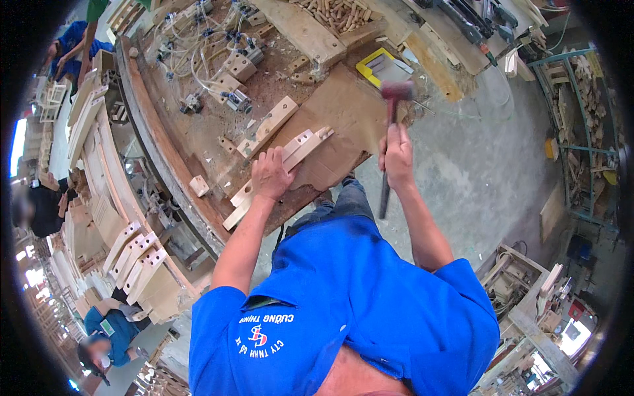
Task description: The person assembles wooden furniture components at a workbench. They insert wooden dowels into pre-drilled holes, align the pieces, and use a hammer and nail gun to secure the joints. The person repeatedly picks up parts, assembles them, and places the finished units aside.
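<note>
My right hand [397, 157] grips a mallet [393, 99] by its handle, the reddish head raised and the dark handle end sticking out below the fist. My left hand [271, 173] is closed over a pale wooden bar [307, 146] with round holes, pressing it down near the bench edge. The bar lies slantwise, showing on both sides of that hand; what lies under the palm is hidden. Just beyond it rests a similar drilled wooden piece [276, 120]. Flattened cardboard [343, 112] covers the bench beside the bar. The mallet head is apart from the wood.
Pneumatic clamps with clear hoses [211, 56] sit farther back on the bench. Beyond the cardboard are a heap of wooden dowels [337, 14] and a yellow-framed item [383, 66]. A small wood block [199, 185] lies left. Co-workers [109, 336] and stacked wooden parts [135, 254] are at left.
</note>
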Tool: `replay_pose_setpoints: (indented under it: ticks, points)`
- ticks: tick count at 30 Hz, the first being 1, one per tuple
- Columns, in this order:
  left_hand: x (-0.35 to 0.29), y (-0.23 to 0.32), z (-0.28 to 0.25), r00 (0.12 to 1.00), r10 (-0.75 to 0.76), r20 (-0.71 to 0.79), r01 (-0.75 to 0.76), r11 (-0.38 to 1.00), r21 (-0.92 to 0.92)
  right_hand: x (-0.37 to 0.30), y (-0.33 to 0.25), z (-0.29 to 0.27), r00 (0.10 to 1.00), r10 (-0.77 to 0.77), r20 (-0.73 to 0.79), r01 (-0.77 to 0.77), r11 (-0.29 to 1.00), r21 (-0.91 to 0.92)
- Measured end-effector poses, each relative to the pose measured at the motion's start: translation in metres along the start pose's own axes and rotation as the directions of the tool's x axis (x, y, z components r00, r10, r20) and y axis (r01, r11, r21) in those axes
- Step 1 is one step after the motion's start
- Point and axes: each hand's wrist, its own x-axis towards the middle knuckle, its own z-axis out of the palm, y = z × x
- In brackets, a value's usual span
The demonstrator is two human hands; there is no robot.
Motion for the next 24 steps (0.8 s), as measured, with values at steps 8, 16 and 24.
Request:
replay_pose_setpoints:
  ticks: [8,16,24]
  points:
    - [0.012,0.002,-0.003,0.998,0.03,-0.048,-0.031,0.999,-0.017,-0.005,0.036,-0.005,0.945,0.274,0.177,-0.12,0.795,-0.595]
    - [0.027,0.013,-0.011,0.997,0.074,-0.02,-0.074,0.997,-0.031,-0.008,0.065,0.004,0.777,-0.522,0.351,0.611,0.493,-0.62]
    - [0.014,0.0,-0.015,0.994,-0.059,0.094,0.071,0.989,-0.13,0.06,0.014,-0.008,0.977,0.086,0.194,-0.003,0.919,-0.395]
